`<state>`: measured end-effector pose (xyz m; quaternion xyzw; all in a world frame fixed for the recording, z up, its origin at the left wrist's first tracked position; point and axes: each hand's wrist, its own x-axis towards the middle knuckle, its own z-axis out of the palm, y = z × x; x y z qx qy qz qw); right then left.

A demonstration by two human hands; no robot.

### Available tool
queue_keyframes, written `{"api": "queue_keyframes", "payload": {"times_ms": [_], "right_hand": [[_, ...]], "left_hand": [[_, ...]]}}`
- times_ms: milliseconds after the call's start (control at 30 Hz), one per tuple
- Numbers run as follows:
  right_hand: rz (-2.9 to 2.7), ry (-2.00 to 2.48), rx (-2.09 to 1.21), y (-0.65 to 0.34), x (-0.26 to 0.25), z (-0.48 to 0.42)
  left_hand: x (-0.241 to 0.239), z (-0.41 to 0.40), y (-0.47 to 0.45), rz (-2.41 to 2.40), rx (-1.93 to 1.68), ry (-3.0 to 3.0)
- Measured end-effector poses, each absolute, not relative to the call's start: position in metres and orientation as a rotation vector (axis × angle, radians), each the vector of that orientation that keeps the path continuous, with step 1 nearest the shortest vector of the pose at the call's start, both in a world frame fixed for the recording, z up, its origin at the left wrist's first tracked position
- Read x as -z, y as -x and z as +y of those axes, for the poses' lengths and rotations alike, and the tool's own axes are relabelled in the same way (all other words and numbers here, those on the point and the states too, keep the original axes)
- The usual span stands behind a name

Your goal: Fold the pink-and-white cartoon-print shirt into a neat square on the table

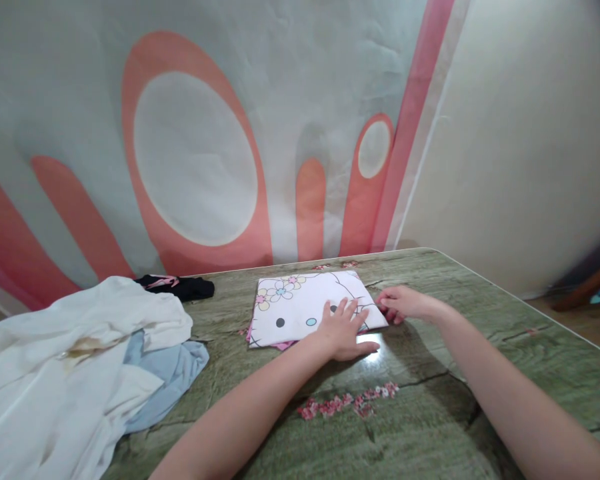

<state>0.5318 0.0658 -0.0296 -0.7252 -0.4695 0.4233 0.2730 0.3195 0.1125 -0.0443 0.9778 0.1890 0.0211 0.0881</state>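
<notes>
A flat white piece [290,308] printed with a cat face and coloured flowers lies on the table, its outline straight-edged and some pink showing beneath its near side. I cannot tell whether it is folded cloth or a stiff panel. My left hand [341,331] rests on its near right part, palm down, with the fingers spread and the thumb out over the tabletop. At its right edge my right hand [404,304] has curled fingers closed on the border. The fingertips there are partly hidden.
The green wood-patterned table [260,413] has printed pink blossoms. Rumpled white cloth [65,373] and light blue cloth [173,380] are heaped at the left, with a black bundle [187,288] behind. A printed curtain or sheet [290,80] hangs along the table's far edge.
</notes>
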Motion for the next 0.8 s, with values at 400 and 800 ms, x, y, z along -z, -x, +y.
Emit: {"api": "queue_keyframes", "payload": {"times_ms": [400,800], "right_hand": [[-1.411,1.969,-0.992,-0.538,0.039,0.071],[-1.608,1.861,-0.952,-0.533,0.043,0.073]], "left_hand": [[0.023,0.129,-0.272,0.333,-0.106,-2.949],[0.036,0.107,-0.304,0.477,-0.409,-2.950]]}}
